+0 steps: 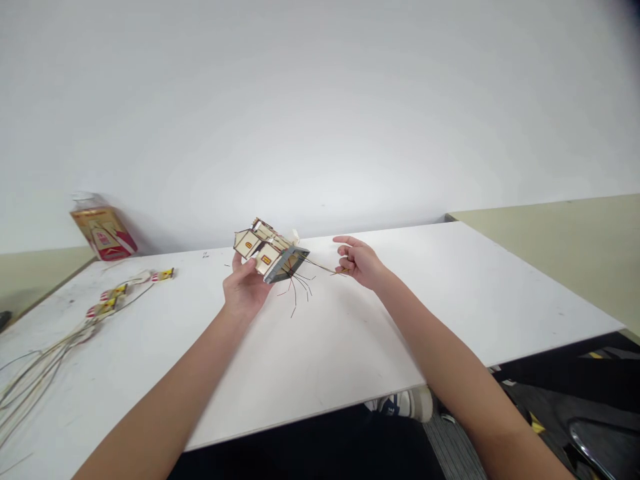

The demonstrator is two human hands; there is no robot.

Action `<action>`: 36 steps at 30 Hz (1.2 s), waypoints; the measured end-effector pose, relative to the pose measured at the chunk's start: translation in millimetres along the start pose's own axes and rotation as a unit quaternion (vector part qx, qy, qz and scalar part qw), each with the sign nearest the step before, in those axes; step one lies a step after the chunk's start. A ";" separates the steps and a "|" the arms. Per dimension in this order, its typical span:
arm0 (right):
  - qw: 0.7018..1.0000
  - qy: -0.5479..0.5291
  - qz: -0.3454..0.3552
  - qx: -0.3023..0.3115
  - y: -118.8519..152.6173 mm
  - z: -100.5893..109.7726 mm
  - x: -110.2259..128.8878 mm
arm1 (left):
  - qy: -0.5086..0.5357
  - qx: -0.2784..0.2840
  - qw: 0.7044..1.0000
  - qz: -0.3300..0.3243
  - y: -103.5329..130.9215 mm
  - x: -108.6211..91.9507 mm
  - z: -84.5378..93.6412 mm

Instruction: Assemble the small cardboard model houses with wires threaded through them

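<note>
A small model house (265, 250) with cream walls, orange windows and a grey base is tilted on its side above the table. My left hand (246, 288) is closed around it from below, thumb on the wall. Several thin wires (300, 283) come out of the underside of the base, some dangling loose. My right hand (361, 262) is off to the right, its thumb and fingers pinching the ends of one or more wires (320, 267) stretched from the base. The index finger points outward.
On the left of the white table (320, 360) lie small yellow and red-striped pieces (107, 303) with long wires (45, 370). A gold and red container (104, 230) stands at the back left against the white wall (320, 120). A shoe (405, 405) shows below the front edge.
</note>
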State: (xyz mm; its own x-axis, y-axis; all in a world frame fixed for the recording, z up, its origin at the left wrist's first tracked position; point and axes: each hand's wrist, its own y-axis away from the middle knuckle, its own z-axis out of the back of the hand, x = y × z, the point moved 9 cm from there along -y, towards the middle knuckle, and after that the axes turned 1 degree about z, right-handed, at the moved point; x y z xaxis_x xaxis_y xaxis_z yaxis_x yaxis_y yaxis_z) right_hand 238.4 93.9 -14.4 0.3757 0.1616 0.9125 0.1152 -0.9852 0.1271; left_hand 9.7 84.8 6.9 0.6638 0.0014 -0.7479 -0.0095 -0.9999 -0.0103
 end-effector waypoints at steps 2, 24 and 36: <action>0.994 0.039 -0.042 0.091 6.4 -16.0 -5.3 | -0.001 0.013 1.000 0.000 -0.1 0.3 -1.9; 0.982 0.099 -0.146 0.068 4.9 -24.3 -39.0 | -0.044 0.107 0.993 -0.032 8.7 -6.8 -15.7; 0.989 0.076 -0.066 0.106 8.0 -34.6 -20.5 | -0.030 0.109 0.993 0.041 6.8 3.5 -13.7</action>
State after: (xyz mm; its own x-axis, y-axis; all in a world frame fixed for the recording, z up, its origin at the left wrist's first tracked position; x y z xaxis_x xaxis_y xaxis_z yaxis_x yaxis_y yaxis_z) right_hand 199.8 80.7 -18.7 0.2041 0.2617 0.9433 0.3503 -0.9193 0.1793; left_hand 22.2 77.8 13.3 0.6079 -0.0732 -0.7906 -0.2283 -0.9698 -0.0858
